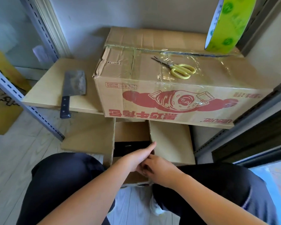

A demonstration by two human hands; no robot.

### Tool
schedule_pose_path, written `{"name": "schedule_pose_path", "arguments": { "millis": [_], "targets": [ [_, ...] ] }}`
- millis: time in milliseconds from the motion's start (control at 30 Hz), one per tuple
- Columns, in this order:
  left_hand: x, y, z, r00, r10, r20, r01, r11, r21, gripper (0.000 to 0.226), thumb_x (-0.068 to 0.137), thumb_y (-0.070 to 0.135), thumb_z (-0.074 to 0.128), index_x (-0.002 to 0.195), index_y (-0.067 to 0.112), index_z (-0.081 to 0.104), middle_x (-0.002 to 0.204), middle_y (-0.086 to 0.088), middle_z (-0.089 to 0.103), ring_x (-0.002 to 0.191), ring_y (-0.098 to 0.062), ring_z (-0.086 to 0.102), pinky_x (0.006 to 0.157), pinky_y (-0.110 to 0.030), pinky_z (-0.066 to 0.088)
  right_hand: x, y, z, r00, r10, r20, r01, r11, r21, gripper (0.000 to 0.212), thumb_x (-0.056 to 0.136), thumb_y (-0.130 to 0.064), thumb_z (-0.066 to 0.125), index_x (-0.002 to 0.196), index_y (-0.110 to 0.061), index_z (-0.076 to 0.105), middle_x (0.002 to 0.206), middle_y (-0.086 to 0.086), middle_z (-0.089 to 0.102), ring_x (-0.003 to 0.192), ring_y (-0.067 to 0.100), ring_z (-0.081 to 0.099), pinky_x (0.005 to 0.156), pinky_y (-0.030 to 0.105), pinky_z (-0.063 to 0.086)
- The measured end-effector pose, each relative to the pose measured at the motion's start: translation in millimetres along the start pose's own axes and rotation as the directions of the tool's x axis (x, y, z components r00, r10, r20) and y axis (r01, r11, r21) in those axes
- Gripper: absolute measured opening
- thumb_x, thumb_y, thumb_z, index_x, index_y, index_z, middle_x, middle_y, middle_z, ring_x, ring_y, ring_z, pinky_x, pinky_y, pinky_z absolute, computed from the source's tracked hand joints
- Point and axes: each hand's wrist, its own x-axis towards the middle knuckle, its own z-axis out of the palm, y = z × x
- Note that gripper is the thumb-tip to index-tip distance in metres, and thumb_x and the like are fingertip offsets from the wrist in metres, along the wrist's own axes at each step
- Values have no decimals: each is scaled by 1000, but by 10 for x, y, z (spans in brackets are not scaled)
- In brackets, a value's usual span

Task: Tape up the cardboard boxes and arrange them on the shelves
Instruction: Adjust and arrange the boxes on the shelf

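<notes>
Open cardboard box (131,135): on the floor between the person's knees, below the shelf front, flaps spread left and right, dark interior showing. Left hand (136,157): fingers straight, reaching over the box opening, fingertip touching the edge of the right flap (170,140); nothing clasped. Right hand (159,169): just beside the left, at the near rim of the box; fingers bent at the cardboard, but whether they grasp it cannot be told. Taped box (169,95): large, red croissant print upside down, clear tape wrinkled over its top seam; sits on the shelf board (52,88) and overhangs the open box, shading its far side. Scissors (177,69): yellow handles, lying closed on the taped box top. Tape roll (229,25): green, upper right, very near the camera, standing on edge above the taped box's far corner. Cleaver (71,91): on the shelf board left of the taped box, black handle jutting past the front edge. Shelf upright (23,101): grey perforated metal, slanting at left. Yellow carton (2,101): far left, on the floor.
</notes>
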Motion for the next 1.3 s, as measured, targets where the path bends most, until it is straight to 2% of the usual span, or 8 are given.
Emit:
{"name": "schedule_pose_path", "arguments": {
  "millis": [133, 233, 333, 467, 567, 667, 933, 1300],
  "targets": [
    [58, 63, 123, 1000, 7, -23, -9, 996, -85, 59, 96, 64, 34, 111, 12, 59, 106, -18, 69, 100, -35, 68, 87, -55, 55, -172, 97, -177, 951, 45, -306, -24, 997, 72, 21, 84, -18, 47, 88, -23, 67, 93, -6, 67, 82, 18, 62, 67, 31, 48],
    [67, 51, 157, 991, -4, -133, -20, 984, -175, 47, 102, 51, 28, 112, 14, 55, 100, -15, 68, 92, -34, 69, 77, -51, 58, -164, 290, -251, 759, 399, -515, -252, 909, 332, 20, 82, -12, 47, 76, -23, 62, 73, -8, 63, 66, 17, 59, 53, 26, 42],
    [70, -19, 134, 982, -7, -191, -37, 973, -228, 37, 104, 38, 35, 106, 9, 58, 98, -15, 68, 88, -32, 68, 86, -52, 56, -43, 564, -97, 735, 667, -124, -530, 679, 508, 25, 89, -10, 47, 102, -19, 67, 99, 6, 70, 86, 25, 67, 73, 30, 55],
    [80, -103, 120, 975, -7, -221, -69, 939, -336, 31, 103, 28, 43, 110, 6, 64, 98, -17, 72, 91, -31, 70, 80, -45, 57, -3, 469, 132, 806, 539, 243, -587, 679, 441, 47, 100, -36, 49, 140, -11, 49, 136, 13, 55, 123, 30, 54, 103, 37, 47],
    [131, -221, 160, 964, 3, -266, -109, 917, -384, 44, 96, 43, 56, 121, 8, 61, 115, -16, 69, 100, -31, 68, 84, -44, 57, 18, 288, 216, 885, 407, 227, -466, 791, 396, 52, 101, -41, 47, 145, -14, 43, 145, 8, 49, 132, 27, 46, 109, 33, 38],
    [627, -569, 28, 934, 3, -357, -125, 939, -321, 100, 60, 75, 72, 137, 15, 52, 137, -11, 57, 119, -32, 58, 101, -48, 48, 29, 216, 327, 868, 446, 217, -496, 776, 391, 57, 96, -43, 56, 144, -14, 45, 143, 8, 52, 131, 26, 48, 109, 31, 38],
    [8, -676, 350, 928, 125, -352, -190, 969, -158, 60, 97, 49, 49, 142, 9, 46, 144, -12, 50, 132, -29, 47, 111, -43, 38, -111, 208, 333, 781, 508, 363, -620, 557, 553, 60, 81, -37, 77, 130, -12, 55, 120, 8, 63, 101, 23, 68, 83, 33, 60],
    [-23, -725, 575, 838, 323, -441, -321, 944, 81, 41, 101, 46, 41, 107, 13, 65, 95, -5, 65, 91, -21, 60, 76, -26, 43, -194, 120, 194, 739, 647, 186, -663, 651, 369, 49, 82, -33, 74, 122, -8, 63, 123, 10, 64, 116, 25, 61, 92, 28, 49]
  ]
}}
